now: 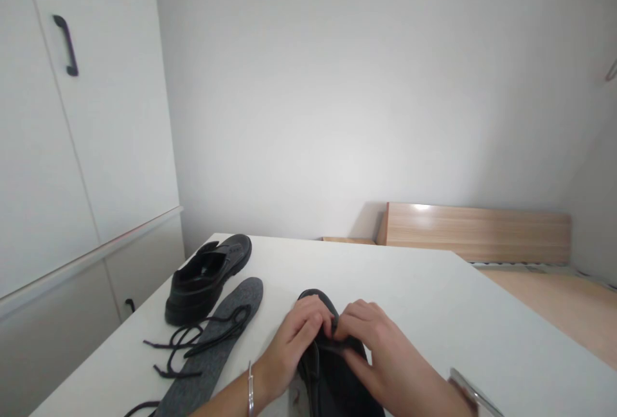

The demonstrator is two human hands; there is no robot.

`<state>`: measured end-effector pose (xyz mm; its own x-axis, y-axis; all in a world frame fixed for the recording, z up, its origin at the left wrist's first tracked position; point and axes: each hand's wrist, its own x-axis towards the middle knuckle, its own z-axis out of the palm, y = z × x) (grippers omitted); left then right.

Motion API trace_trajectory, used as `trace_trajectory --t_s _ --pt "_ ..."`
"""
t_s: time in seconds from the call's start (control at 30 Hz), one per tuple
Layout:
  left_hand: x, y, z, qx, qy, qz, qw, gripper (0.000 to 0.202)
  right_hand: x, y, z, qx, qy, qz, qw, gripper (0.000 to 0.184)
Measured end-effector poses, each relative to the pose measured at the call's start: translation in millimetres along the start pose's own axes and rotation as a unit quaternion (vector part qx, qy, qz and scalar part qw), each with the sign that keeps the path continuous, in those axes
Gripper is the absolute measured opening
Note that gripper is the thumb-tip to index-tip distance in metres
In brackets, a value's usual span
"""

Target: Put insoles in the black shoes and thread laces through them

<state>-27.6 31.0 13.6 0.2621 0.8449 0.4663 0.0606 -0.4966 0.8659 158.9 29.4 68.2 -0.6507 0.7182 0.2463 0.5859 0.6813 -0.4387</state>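
Observation:
A black shoe (pixel 340 381) lies on the white table in front of me, its toe pointing away. My left hand (pixel 299 335) is closed at the shoe's upper, its fingertips pinching near the lacing edge. Across from it, my right hand (pixel 380 346) grips the other side of the opening, thumb low and fingers curled over the edge. The fingertips of both hands nearly meet, and they hide the exact bit they pinch. A dark strip, perhaps the tongue or an edge, runs down the shoe's left side.
On the left of the table (pixel 400 275) stands a second black shoe (pixel 193 285), unlaced. Beside it lies a grey felt insole (pixel 243 298) with loose black shoelaces (pixel 179 340) across it. A white cabinet (pixel 116 102) flanks the left; a wooden bed headboard (pixel 477 230) is behind right.

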Motion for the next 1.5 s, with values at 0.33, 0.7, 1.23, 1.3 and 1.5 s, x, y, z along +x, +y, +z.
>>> trace_trajectory --t_s 0.33,0.7,1.23,1.3,1.5 --pt "5 15 -0.2 0.185 0.089 0.029 0.978 0.030 8 -4 15 -0.132 -0.024 -0.004 0.991 0.024" --pt "-11 42 -118.6 0.522 -0.049 -0.180 0.832 0.035 7 -15 -27 0.001 -0.108 -0.026 0.994 0.025" --pt "12 49 -104.3 0.448 -0.044 -0.155 0.879 0.010 28 34 8 0.247 0.162 -0.054 0.954 0.023" --pt "26 71 -92.4 0.423 -0.028 -0.133 0.896 0.012 26 37 10 0.296 0.161 -0.033 0.941 0.025" --pt "61 111 -31.1 0.320 -0.020 -0.032 0.947 0.008 21 25 17 0.446 0.136 -0.087 0.880 0.049"
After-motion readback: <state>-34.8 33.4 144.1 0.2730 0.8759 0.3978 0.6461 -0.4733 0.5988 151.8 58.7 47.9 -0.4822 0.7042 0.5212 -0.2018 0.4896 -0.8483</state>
